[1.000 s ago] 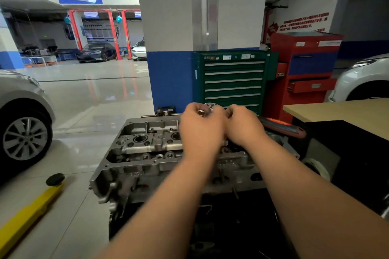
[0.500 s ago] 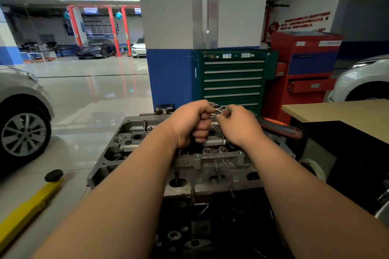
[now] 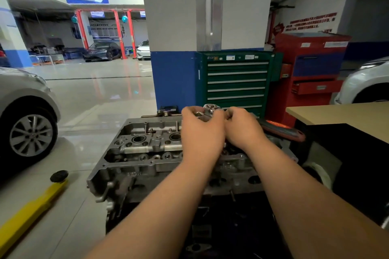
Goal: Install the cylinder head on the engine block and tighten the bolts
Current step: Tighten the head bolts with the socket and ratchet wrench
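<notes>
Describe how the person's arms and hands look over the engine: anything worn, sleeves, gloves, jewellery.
Both arms are bare from the frame's lower edge up to the wrists, with no sleeve in view. The left hand and right hand wear no gloves. No watch, wristband or bandage shows on either wrist. Rings cannot be ruled out, since the fingers are curled away from the camera.

A bare grey cast-metal cylinder head [image 3: 147, 151] is shown beside a red-and-black tool handle [image 3: 282, 130]. A dark green drawer cabinet with silver drawer strips [image 3: 236, 82] and a red tool cart with a blue panel [image 3: 311, 73] are seen behind. The white pillar with a blue lower band [image 3: 174, 48] and a yellow lift arm with a black round pad [image 3: 31, 206] are also shown.
</notes>
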A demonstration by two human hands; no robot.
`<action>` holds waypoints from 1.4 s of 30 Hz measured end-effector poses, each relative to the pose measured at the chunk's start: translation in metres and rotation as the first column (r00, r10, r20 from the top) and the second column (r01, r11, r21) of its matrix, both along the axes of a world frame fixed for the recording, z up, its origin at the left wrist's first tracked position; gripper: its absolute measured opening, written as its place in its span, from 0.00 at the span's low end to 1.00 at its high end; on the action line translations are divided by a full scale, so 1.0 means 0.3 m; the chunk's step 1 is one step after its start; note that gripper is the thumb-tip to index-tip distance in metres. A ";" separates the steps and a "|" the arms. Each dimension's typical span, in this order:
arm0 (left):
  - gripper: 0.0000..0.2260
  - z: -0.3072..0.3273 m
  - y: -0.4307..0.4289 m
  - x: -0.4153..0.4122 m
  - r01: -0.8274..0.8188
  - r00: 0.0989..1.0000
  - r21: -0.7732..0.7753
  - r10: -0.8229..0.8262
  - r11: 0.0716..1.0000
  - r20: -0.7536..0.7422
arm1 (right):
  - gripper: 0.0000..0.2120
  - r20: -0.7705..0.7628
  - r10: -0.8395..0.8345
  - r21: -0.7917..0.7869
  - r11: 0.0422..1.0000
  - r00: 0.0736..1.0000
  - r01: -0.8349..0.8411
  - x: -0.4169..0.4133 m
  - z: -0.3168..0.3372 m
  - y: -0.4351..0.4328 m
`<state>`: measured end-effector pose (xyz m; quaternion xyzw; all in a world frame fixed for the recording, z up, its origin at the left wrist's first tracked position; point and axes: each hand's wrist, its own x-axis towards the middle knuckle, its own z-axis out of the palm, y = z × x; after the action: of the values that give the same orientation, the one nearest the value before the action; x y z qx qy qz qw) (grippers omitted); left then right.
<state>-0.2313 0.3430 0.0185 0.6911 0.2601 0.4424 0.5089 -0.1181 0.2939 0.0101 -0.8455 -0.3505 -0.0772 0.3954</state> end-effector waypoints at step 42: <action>0.15 -0.034 0.126 -0.072 0.022 0.960 0.418 0.097 0.908 -0.262 | 0.19 0.192 0.013 -0.354 0.933 0.981 0.056 0.051 0.163 -0.051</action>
<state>-0.2528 0.3808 0.0082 0.8334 0.2416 0.3968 0.2995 -0.1029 0.2785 0.0590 -0.8958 -0.3856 -0.0972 0.1985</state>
